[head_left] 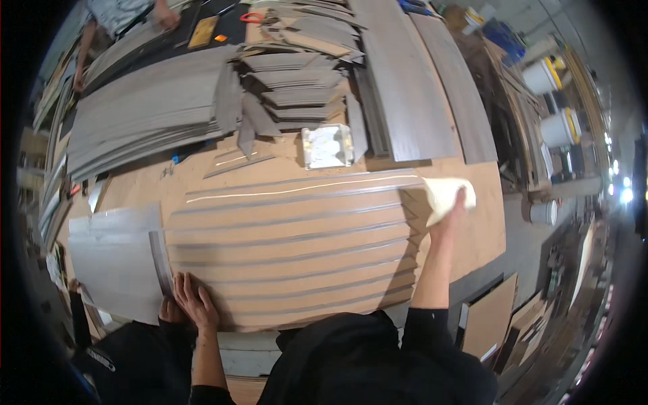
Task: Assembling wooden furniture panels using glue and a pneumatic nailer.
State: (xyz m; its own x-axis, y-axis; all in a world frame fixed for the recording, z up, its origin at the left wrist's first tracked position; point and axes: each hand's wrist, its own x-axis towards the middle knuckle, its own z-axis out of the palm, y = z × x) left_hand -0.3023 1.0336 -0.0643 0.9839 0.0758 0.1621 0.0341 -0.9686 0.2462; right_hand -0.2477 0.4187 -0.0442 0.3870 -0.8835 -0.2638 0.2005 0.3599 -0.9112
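Observation:
My right hand (459, 208) is wrapped round a cream-coloured squeeze bottle (447, 192), tilted so its narrow end meets the right end of the farthest grey strip (304, 187). A pale line of what looks like glue (297, 188) runs along that strip. Several more thin grey strips (290, 238) lie in spaced rows nearer to me, their right ends angled. My left hand (196, 302) rests with fingers apart at the table's near edge, by the rows' left ends. Beside it is a co-worker's hand (171, 312), at a grey panel (115, 260).
Stacked grey boards (145, 108) and angled offcuts (297, 81) lie across the table (472, 233). A white tray (327, 146) stands behind the strips, long panels (405, 81) to its right. Another person's hand (166, 16) shows at far left. Buckets (559, 128) stand on the right.

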